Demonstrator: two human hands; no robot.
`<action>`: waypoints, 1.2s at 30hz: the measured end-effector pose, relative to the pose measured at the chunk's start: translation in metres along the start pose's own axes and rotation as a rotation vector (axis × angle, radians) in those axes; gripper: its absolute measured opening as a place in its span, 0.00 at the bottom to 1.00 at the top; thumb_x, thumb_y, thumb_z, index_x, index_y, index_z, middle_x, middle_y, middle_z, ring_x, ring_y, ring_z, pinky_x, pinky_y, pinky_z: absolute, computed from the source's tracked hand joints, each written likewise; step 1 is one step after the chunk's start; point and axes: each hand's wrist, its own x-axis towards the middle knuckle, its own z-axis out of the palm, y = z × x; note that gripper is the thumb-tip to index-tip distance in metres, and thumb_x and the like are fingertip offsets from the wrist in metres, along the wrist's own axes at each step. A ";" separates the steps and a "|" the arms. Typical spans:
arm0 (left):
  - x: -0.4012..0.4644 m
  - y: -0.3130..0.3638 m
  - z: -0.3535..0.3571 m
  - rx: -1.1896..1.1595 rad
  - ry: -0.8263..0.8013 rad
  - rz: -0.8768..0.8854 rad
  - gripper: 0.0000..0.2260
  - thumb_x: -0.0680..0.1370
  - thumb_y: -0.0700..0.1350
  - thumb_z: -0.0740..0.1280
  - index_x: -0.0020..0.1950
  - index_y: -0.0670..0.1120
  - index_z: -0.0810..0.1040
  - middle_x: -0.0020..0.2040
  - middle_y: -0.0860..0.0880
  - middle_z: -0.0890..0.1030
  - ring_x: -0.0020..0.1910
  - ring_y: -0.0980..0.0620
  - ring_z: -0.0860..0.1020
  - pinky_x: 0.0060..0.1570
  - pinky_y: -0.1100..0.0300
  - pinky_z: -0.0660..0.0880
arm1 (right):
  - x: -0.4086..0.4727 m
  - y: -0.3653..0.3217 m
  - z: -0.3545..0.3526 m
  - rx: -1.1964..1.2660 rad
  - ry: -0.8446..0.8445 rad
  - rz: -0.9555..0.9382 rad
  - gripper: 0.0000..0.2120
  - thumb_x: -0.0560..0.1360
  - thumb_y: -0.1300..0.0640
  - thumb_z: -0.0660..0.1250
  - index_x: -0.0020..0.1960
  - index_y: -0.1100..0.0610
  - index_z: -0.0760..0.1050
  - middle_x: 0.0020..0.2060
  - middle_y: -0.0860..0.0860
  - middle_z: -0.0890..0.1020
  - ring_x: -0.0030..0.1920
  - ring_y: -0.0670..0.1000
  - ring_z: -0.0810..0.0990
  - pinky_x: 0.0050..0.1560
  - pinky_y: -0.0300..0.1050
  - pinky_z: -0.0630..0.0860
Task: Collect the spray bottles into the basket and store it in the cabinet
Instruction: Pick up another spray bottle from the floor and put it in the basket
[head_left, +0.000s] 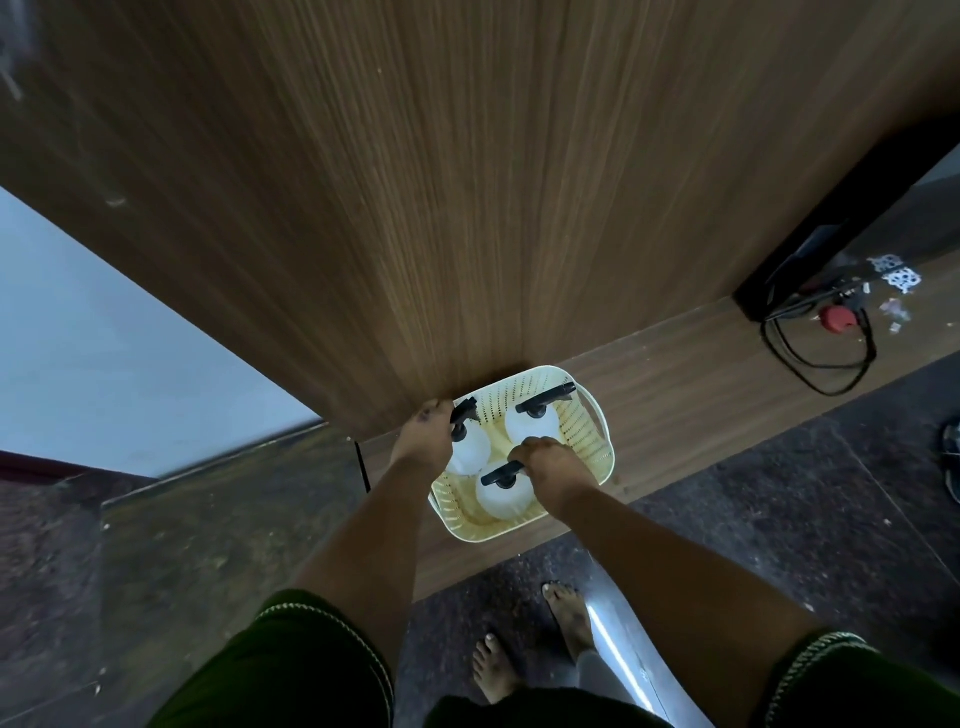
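Both hands (423, 434) (553, 470) clasp basket (587, 441); its length runs diagonally toward cabinet (415, 208)

A pale yellow plastic basket (582, 431) with lots of little holes sits on the low wooden ledge, right up against the tall brown cabinet door (415, 208). Inside stand three white spray bottles (532, 423) with black tops, close together. The basket has a loop handle on its far end.
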 end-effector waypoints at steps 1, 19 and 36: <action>-0.001 -0.001 0.000 -0.010 0.010 0.005 0.09 0.79 0.36 0.58 0.58 0.41 0.72 0.59 0.42 0.74 0.55 0.40 0.76 0.47 0.54 0.69 | 0.000 0.000 0.000 0.004 0.001 0.001 0.15 0.76 0.66 0.59 0.60 0.56 0.74 0.54 0.54 0.77 0.56 0.56 0.76 0.55 0.51 0.76; 0.002 0.011 0.004 -0.086 0.013 -0.039 0.11 0.79 0.35 0.57 0.59 0.41 0.71 0.57 0.39 0.76 0.55 0.39 0.75 0.47 0.54 0.68 | -0.009 0.003 0.002 0.071 -0.012 0.009 0.14 0.75 0.67 0.60 0.58 0.55 0.74 0.52 0.55 0.78 0.51 0.57 0.79 0.50 0.49 0.76; 0.004 0.012 0.000 -0.063 0.029 -0.025 0.14 0.79 0.36 0.58 0.63 0.44 0.72 0.60 0.42 0.76 0.57 0.40 0.75 0.50 0.51 0.72 | -0.011 -0.004 0.006 -0.088 -0.036 -0.089 0.20 0.74 0.68 0.58 0.64 0.56 0.71 0.57 0.55 0.77 0.60 0.56 0.75 0.55 0.50 0.76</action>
